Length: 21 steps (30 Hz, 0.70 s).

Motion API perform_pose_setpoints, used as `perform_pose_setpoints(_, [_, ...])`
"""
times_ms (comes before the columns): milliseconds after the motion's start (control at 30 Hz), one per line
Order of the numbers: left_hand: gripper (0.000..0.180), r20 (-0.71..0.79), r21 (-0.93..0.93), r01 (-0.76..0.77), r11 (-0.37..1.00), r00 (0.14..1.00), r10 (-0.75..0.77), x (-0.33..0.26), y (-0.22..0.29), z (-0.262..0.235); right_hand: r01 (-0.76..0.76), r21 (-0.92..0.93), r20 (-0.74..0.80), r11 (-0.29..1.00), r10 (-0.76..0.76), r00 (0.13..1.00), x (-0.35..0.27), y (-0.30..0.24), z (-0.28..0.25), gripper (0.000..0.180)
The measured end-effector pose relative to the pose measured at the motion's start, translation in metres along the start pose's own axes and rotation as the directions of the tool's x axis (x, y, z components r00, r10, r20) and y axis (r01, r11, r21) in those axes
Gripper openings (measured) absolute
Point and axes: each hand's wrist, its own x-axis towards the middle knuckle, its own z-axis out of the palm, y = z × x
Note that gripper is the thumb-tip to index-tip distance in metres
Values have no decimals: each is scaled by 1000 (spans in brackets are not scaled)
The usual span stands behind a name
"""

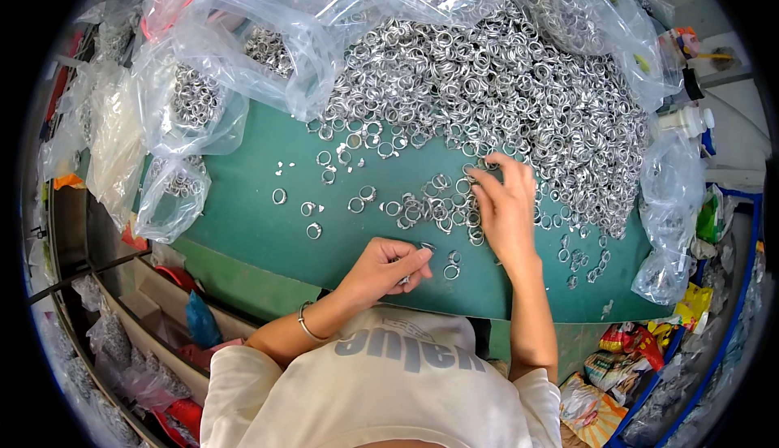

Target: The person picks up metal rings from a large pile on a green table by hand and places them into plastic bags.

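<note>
My left hand (381, 271) is closed near the front of the green tabletop, with small silver metal rings partly showing at its fingers; how many it holds is hidden. Farther right, my right hand (510, 204) reaches forward with fingers apart, their tips over loose rings at the near edge of a large pile of silver rings (487, 66). A loose cluster of rings (438, 204) lies between the two hands. Just right of my left hand are a couple of rings (453, 265) on the surface.
Clear plastic bags of rings (195, 99) line the back and left of the green table (243, 172). Single rings and small metal bits are scattered at left. A white bottle (688, 121) stands at the right edge. Open drawers (154, 302) sit lower left; colourful packets (596, 407) lower right.
</note>
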Motion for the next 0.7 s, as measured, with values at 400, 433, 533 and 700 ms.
perform_pose_setpoints(400, [15, 202, 973, -230, -26, 793, 575, 89, 56, 18, -123, -67, 27, 990, 125, 992, -21, 6, -21, 15])
perform_pose_setpoints(433, [15, 222, 971, -233, -52, 800, 557, 94, 54, 18, -104, -61, 32, 993, 106, 994, -18, 8, -18, 15])
perform_pose_setpoints(533, [14, 222, 974, -207, -88, 831, 510, 102, 52, 18, -68, -62, 42, 996, 70, 997, -17, 12, -12, 12])
perform_pose_setpoints(700, [9, 175, 940, -302, 159, 826, 535, 100, 51, 11, -263, 373, 9, 890, 281, 960, -22, 13, -23, 5])
